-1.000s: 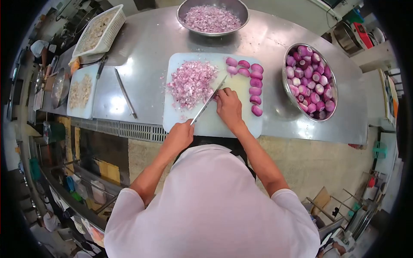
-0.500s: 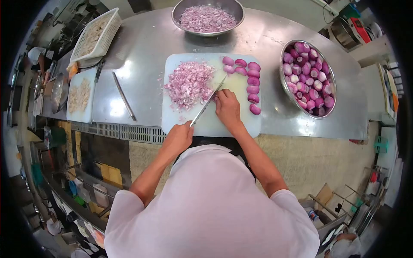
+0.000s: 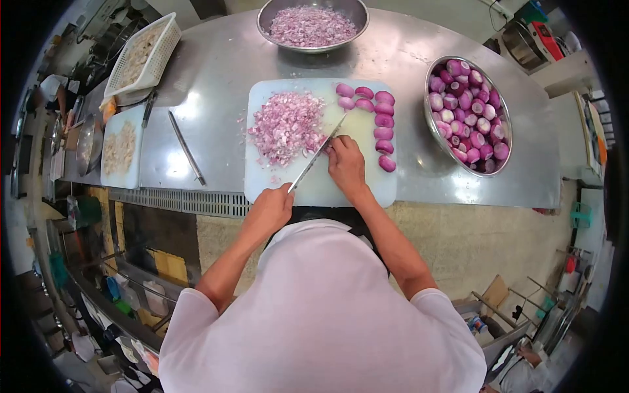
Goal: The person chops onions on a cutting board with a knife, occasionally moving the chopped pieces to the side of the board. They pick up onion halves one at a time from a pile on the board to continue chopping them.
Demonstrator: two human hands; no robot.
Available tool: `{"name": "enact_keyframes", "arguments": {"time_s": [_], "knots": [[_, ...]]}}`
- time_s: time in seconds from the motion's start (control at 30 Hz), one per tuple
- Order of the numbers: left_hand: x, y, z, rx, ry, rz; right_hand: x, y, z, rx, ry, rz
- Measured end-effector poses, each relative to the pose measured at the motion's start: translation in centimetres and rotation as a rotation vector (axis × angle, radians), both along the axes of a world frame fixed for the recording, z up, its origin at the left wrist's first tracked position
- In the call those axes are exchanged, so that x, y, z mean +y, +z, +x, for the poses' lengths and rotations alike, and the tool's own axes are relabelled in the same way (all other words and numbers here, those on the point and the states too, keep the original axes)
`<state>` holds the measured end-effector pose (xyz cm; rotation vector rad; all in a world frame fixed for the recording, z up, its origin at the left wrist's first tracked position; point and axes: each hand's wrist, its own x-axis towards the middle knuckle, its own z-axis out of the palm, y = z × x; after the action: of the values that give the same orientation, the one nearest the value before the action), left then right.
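Note:
My left hand (image 3: 268, 211) is closed round the handle of a knife (image 3: 317, 157), whose blade points up and right over the white cutting board (image 3: 262, 187). Just right of the blade, my right hand (image 3: 346, 159) has its fingertips pressed together on an onion piece, mostly hidden under them. Chopped purple onion (image 3: 285, 128) lies heaped left of the blade. Peeled onion halves (image 3: 384, 132) stand in a column along the board's right side, with several more at its top.
A metal bowl of whole peeled onions (image 3: 472, 118) stands at the right, and a bowl of chopped onion (image 3: 313, 27) at the back. A metal rod (image 3: 186, 147), a second board (image 3: 122, 152) and a white basket (image 3: 145, 56) are at left. A person (image 3: 56, 90) is at far left.
The view has shifted slightly. Both hands and the knife keep nearly the same place over the board, and the onion halves look unmoved.

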<state>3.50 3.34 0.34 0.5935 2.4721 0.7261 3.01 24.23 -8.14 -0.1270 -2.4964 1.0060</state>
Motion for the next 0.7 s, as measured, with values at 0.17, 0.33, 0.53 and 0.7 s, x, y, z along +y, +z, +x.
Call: {"name": "enact_keyframes", "arguments": {"time_s": [0.17, 0.33, 0.53, 0.7], "knots": [[-0.4, -2.0, 0.3, -0.02, 0.02, -0.007, -0.1, -0.6, 0.1, 0.004, -0.014, -0.026], [0.4, 0.8, 0.6, -0.056, 0.047, 0.006, 0.2, -0.5, -0.1, 0.025, -0.005, -0.046], [0.2, 0.3, 1.0, -0.022, 0.004, -0.002, 0.2, -1.0, 0.9, 0.047, -0.003, -0.071], [-0.1, -1.5, 0.6, -0.011, 0.004, 0.003, 0.1, -1.0, 0.6, 0.019, -0.017, -0.1]]}}
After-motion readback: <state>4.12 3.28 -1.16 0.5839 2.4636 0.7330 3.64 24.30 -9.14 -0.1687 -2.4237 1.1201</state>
